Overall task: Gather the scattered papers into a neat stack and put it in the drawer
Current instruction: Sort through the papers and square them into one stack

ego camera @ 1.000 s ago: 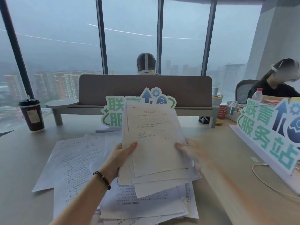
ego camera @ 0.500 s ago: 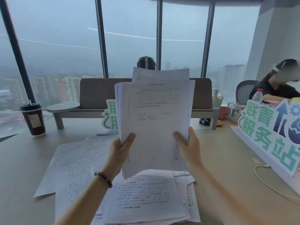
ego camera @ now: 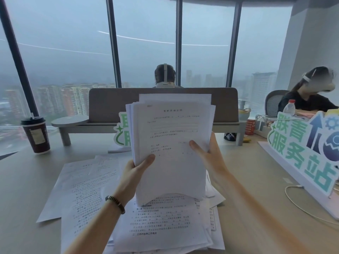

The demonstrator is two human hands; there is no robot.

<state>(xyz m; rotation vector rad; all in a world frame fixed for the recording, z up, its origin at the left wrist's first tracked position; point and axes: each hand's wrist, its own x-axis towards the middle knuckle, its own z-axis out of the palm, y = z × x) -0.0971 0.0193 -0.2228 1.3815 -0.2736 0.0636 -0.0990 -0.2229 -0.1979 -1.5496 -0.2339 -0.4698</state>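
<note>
White printed sheets (ego camera: 165, 226) piled loose at the near edge of the surface (ego camera: 27, 198), more fanned out toward its left side (ego camera: 88, 189); none of these gathered yet.

Just above that pile, raised upright now from the flatter, splayed tilt of a second ago: held stack (ego camera: 170, 143), lower edge dropped onto the loose sheets and bowing a little there. Side edges drawn closer into line than before, top edge still stepped, one sheet riding higher at the back.

Left grip (ego camera: 135, 173), beaded bracelet (ego camera: 115, 201) at the wrist, clamped on the stack's left edge, thumb across the front. Right grip (ego camera: 209, 156) clasping the right edge, thumb on the front page, fingers behind.

Reads as the squaring step: knocking the bundle on its edge to even it. Only part of the job, judging by the paper left lying; no drawer in view.

Farther off: white cable (ego camera: 297, 202) and green-lettered sign (ego camera: 302, 153) along the right edge, a second sign (ego camera: 122, 132) half hidden behind the stack, dark coffee cup (ego camera: 35, 134) toward the far left, brown divider (ego camera: 110, 105) across the far edge.
</note>
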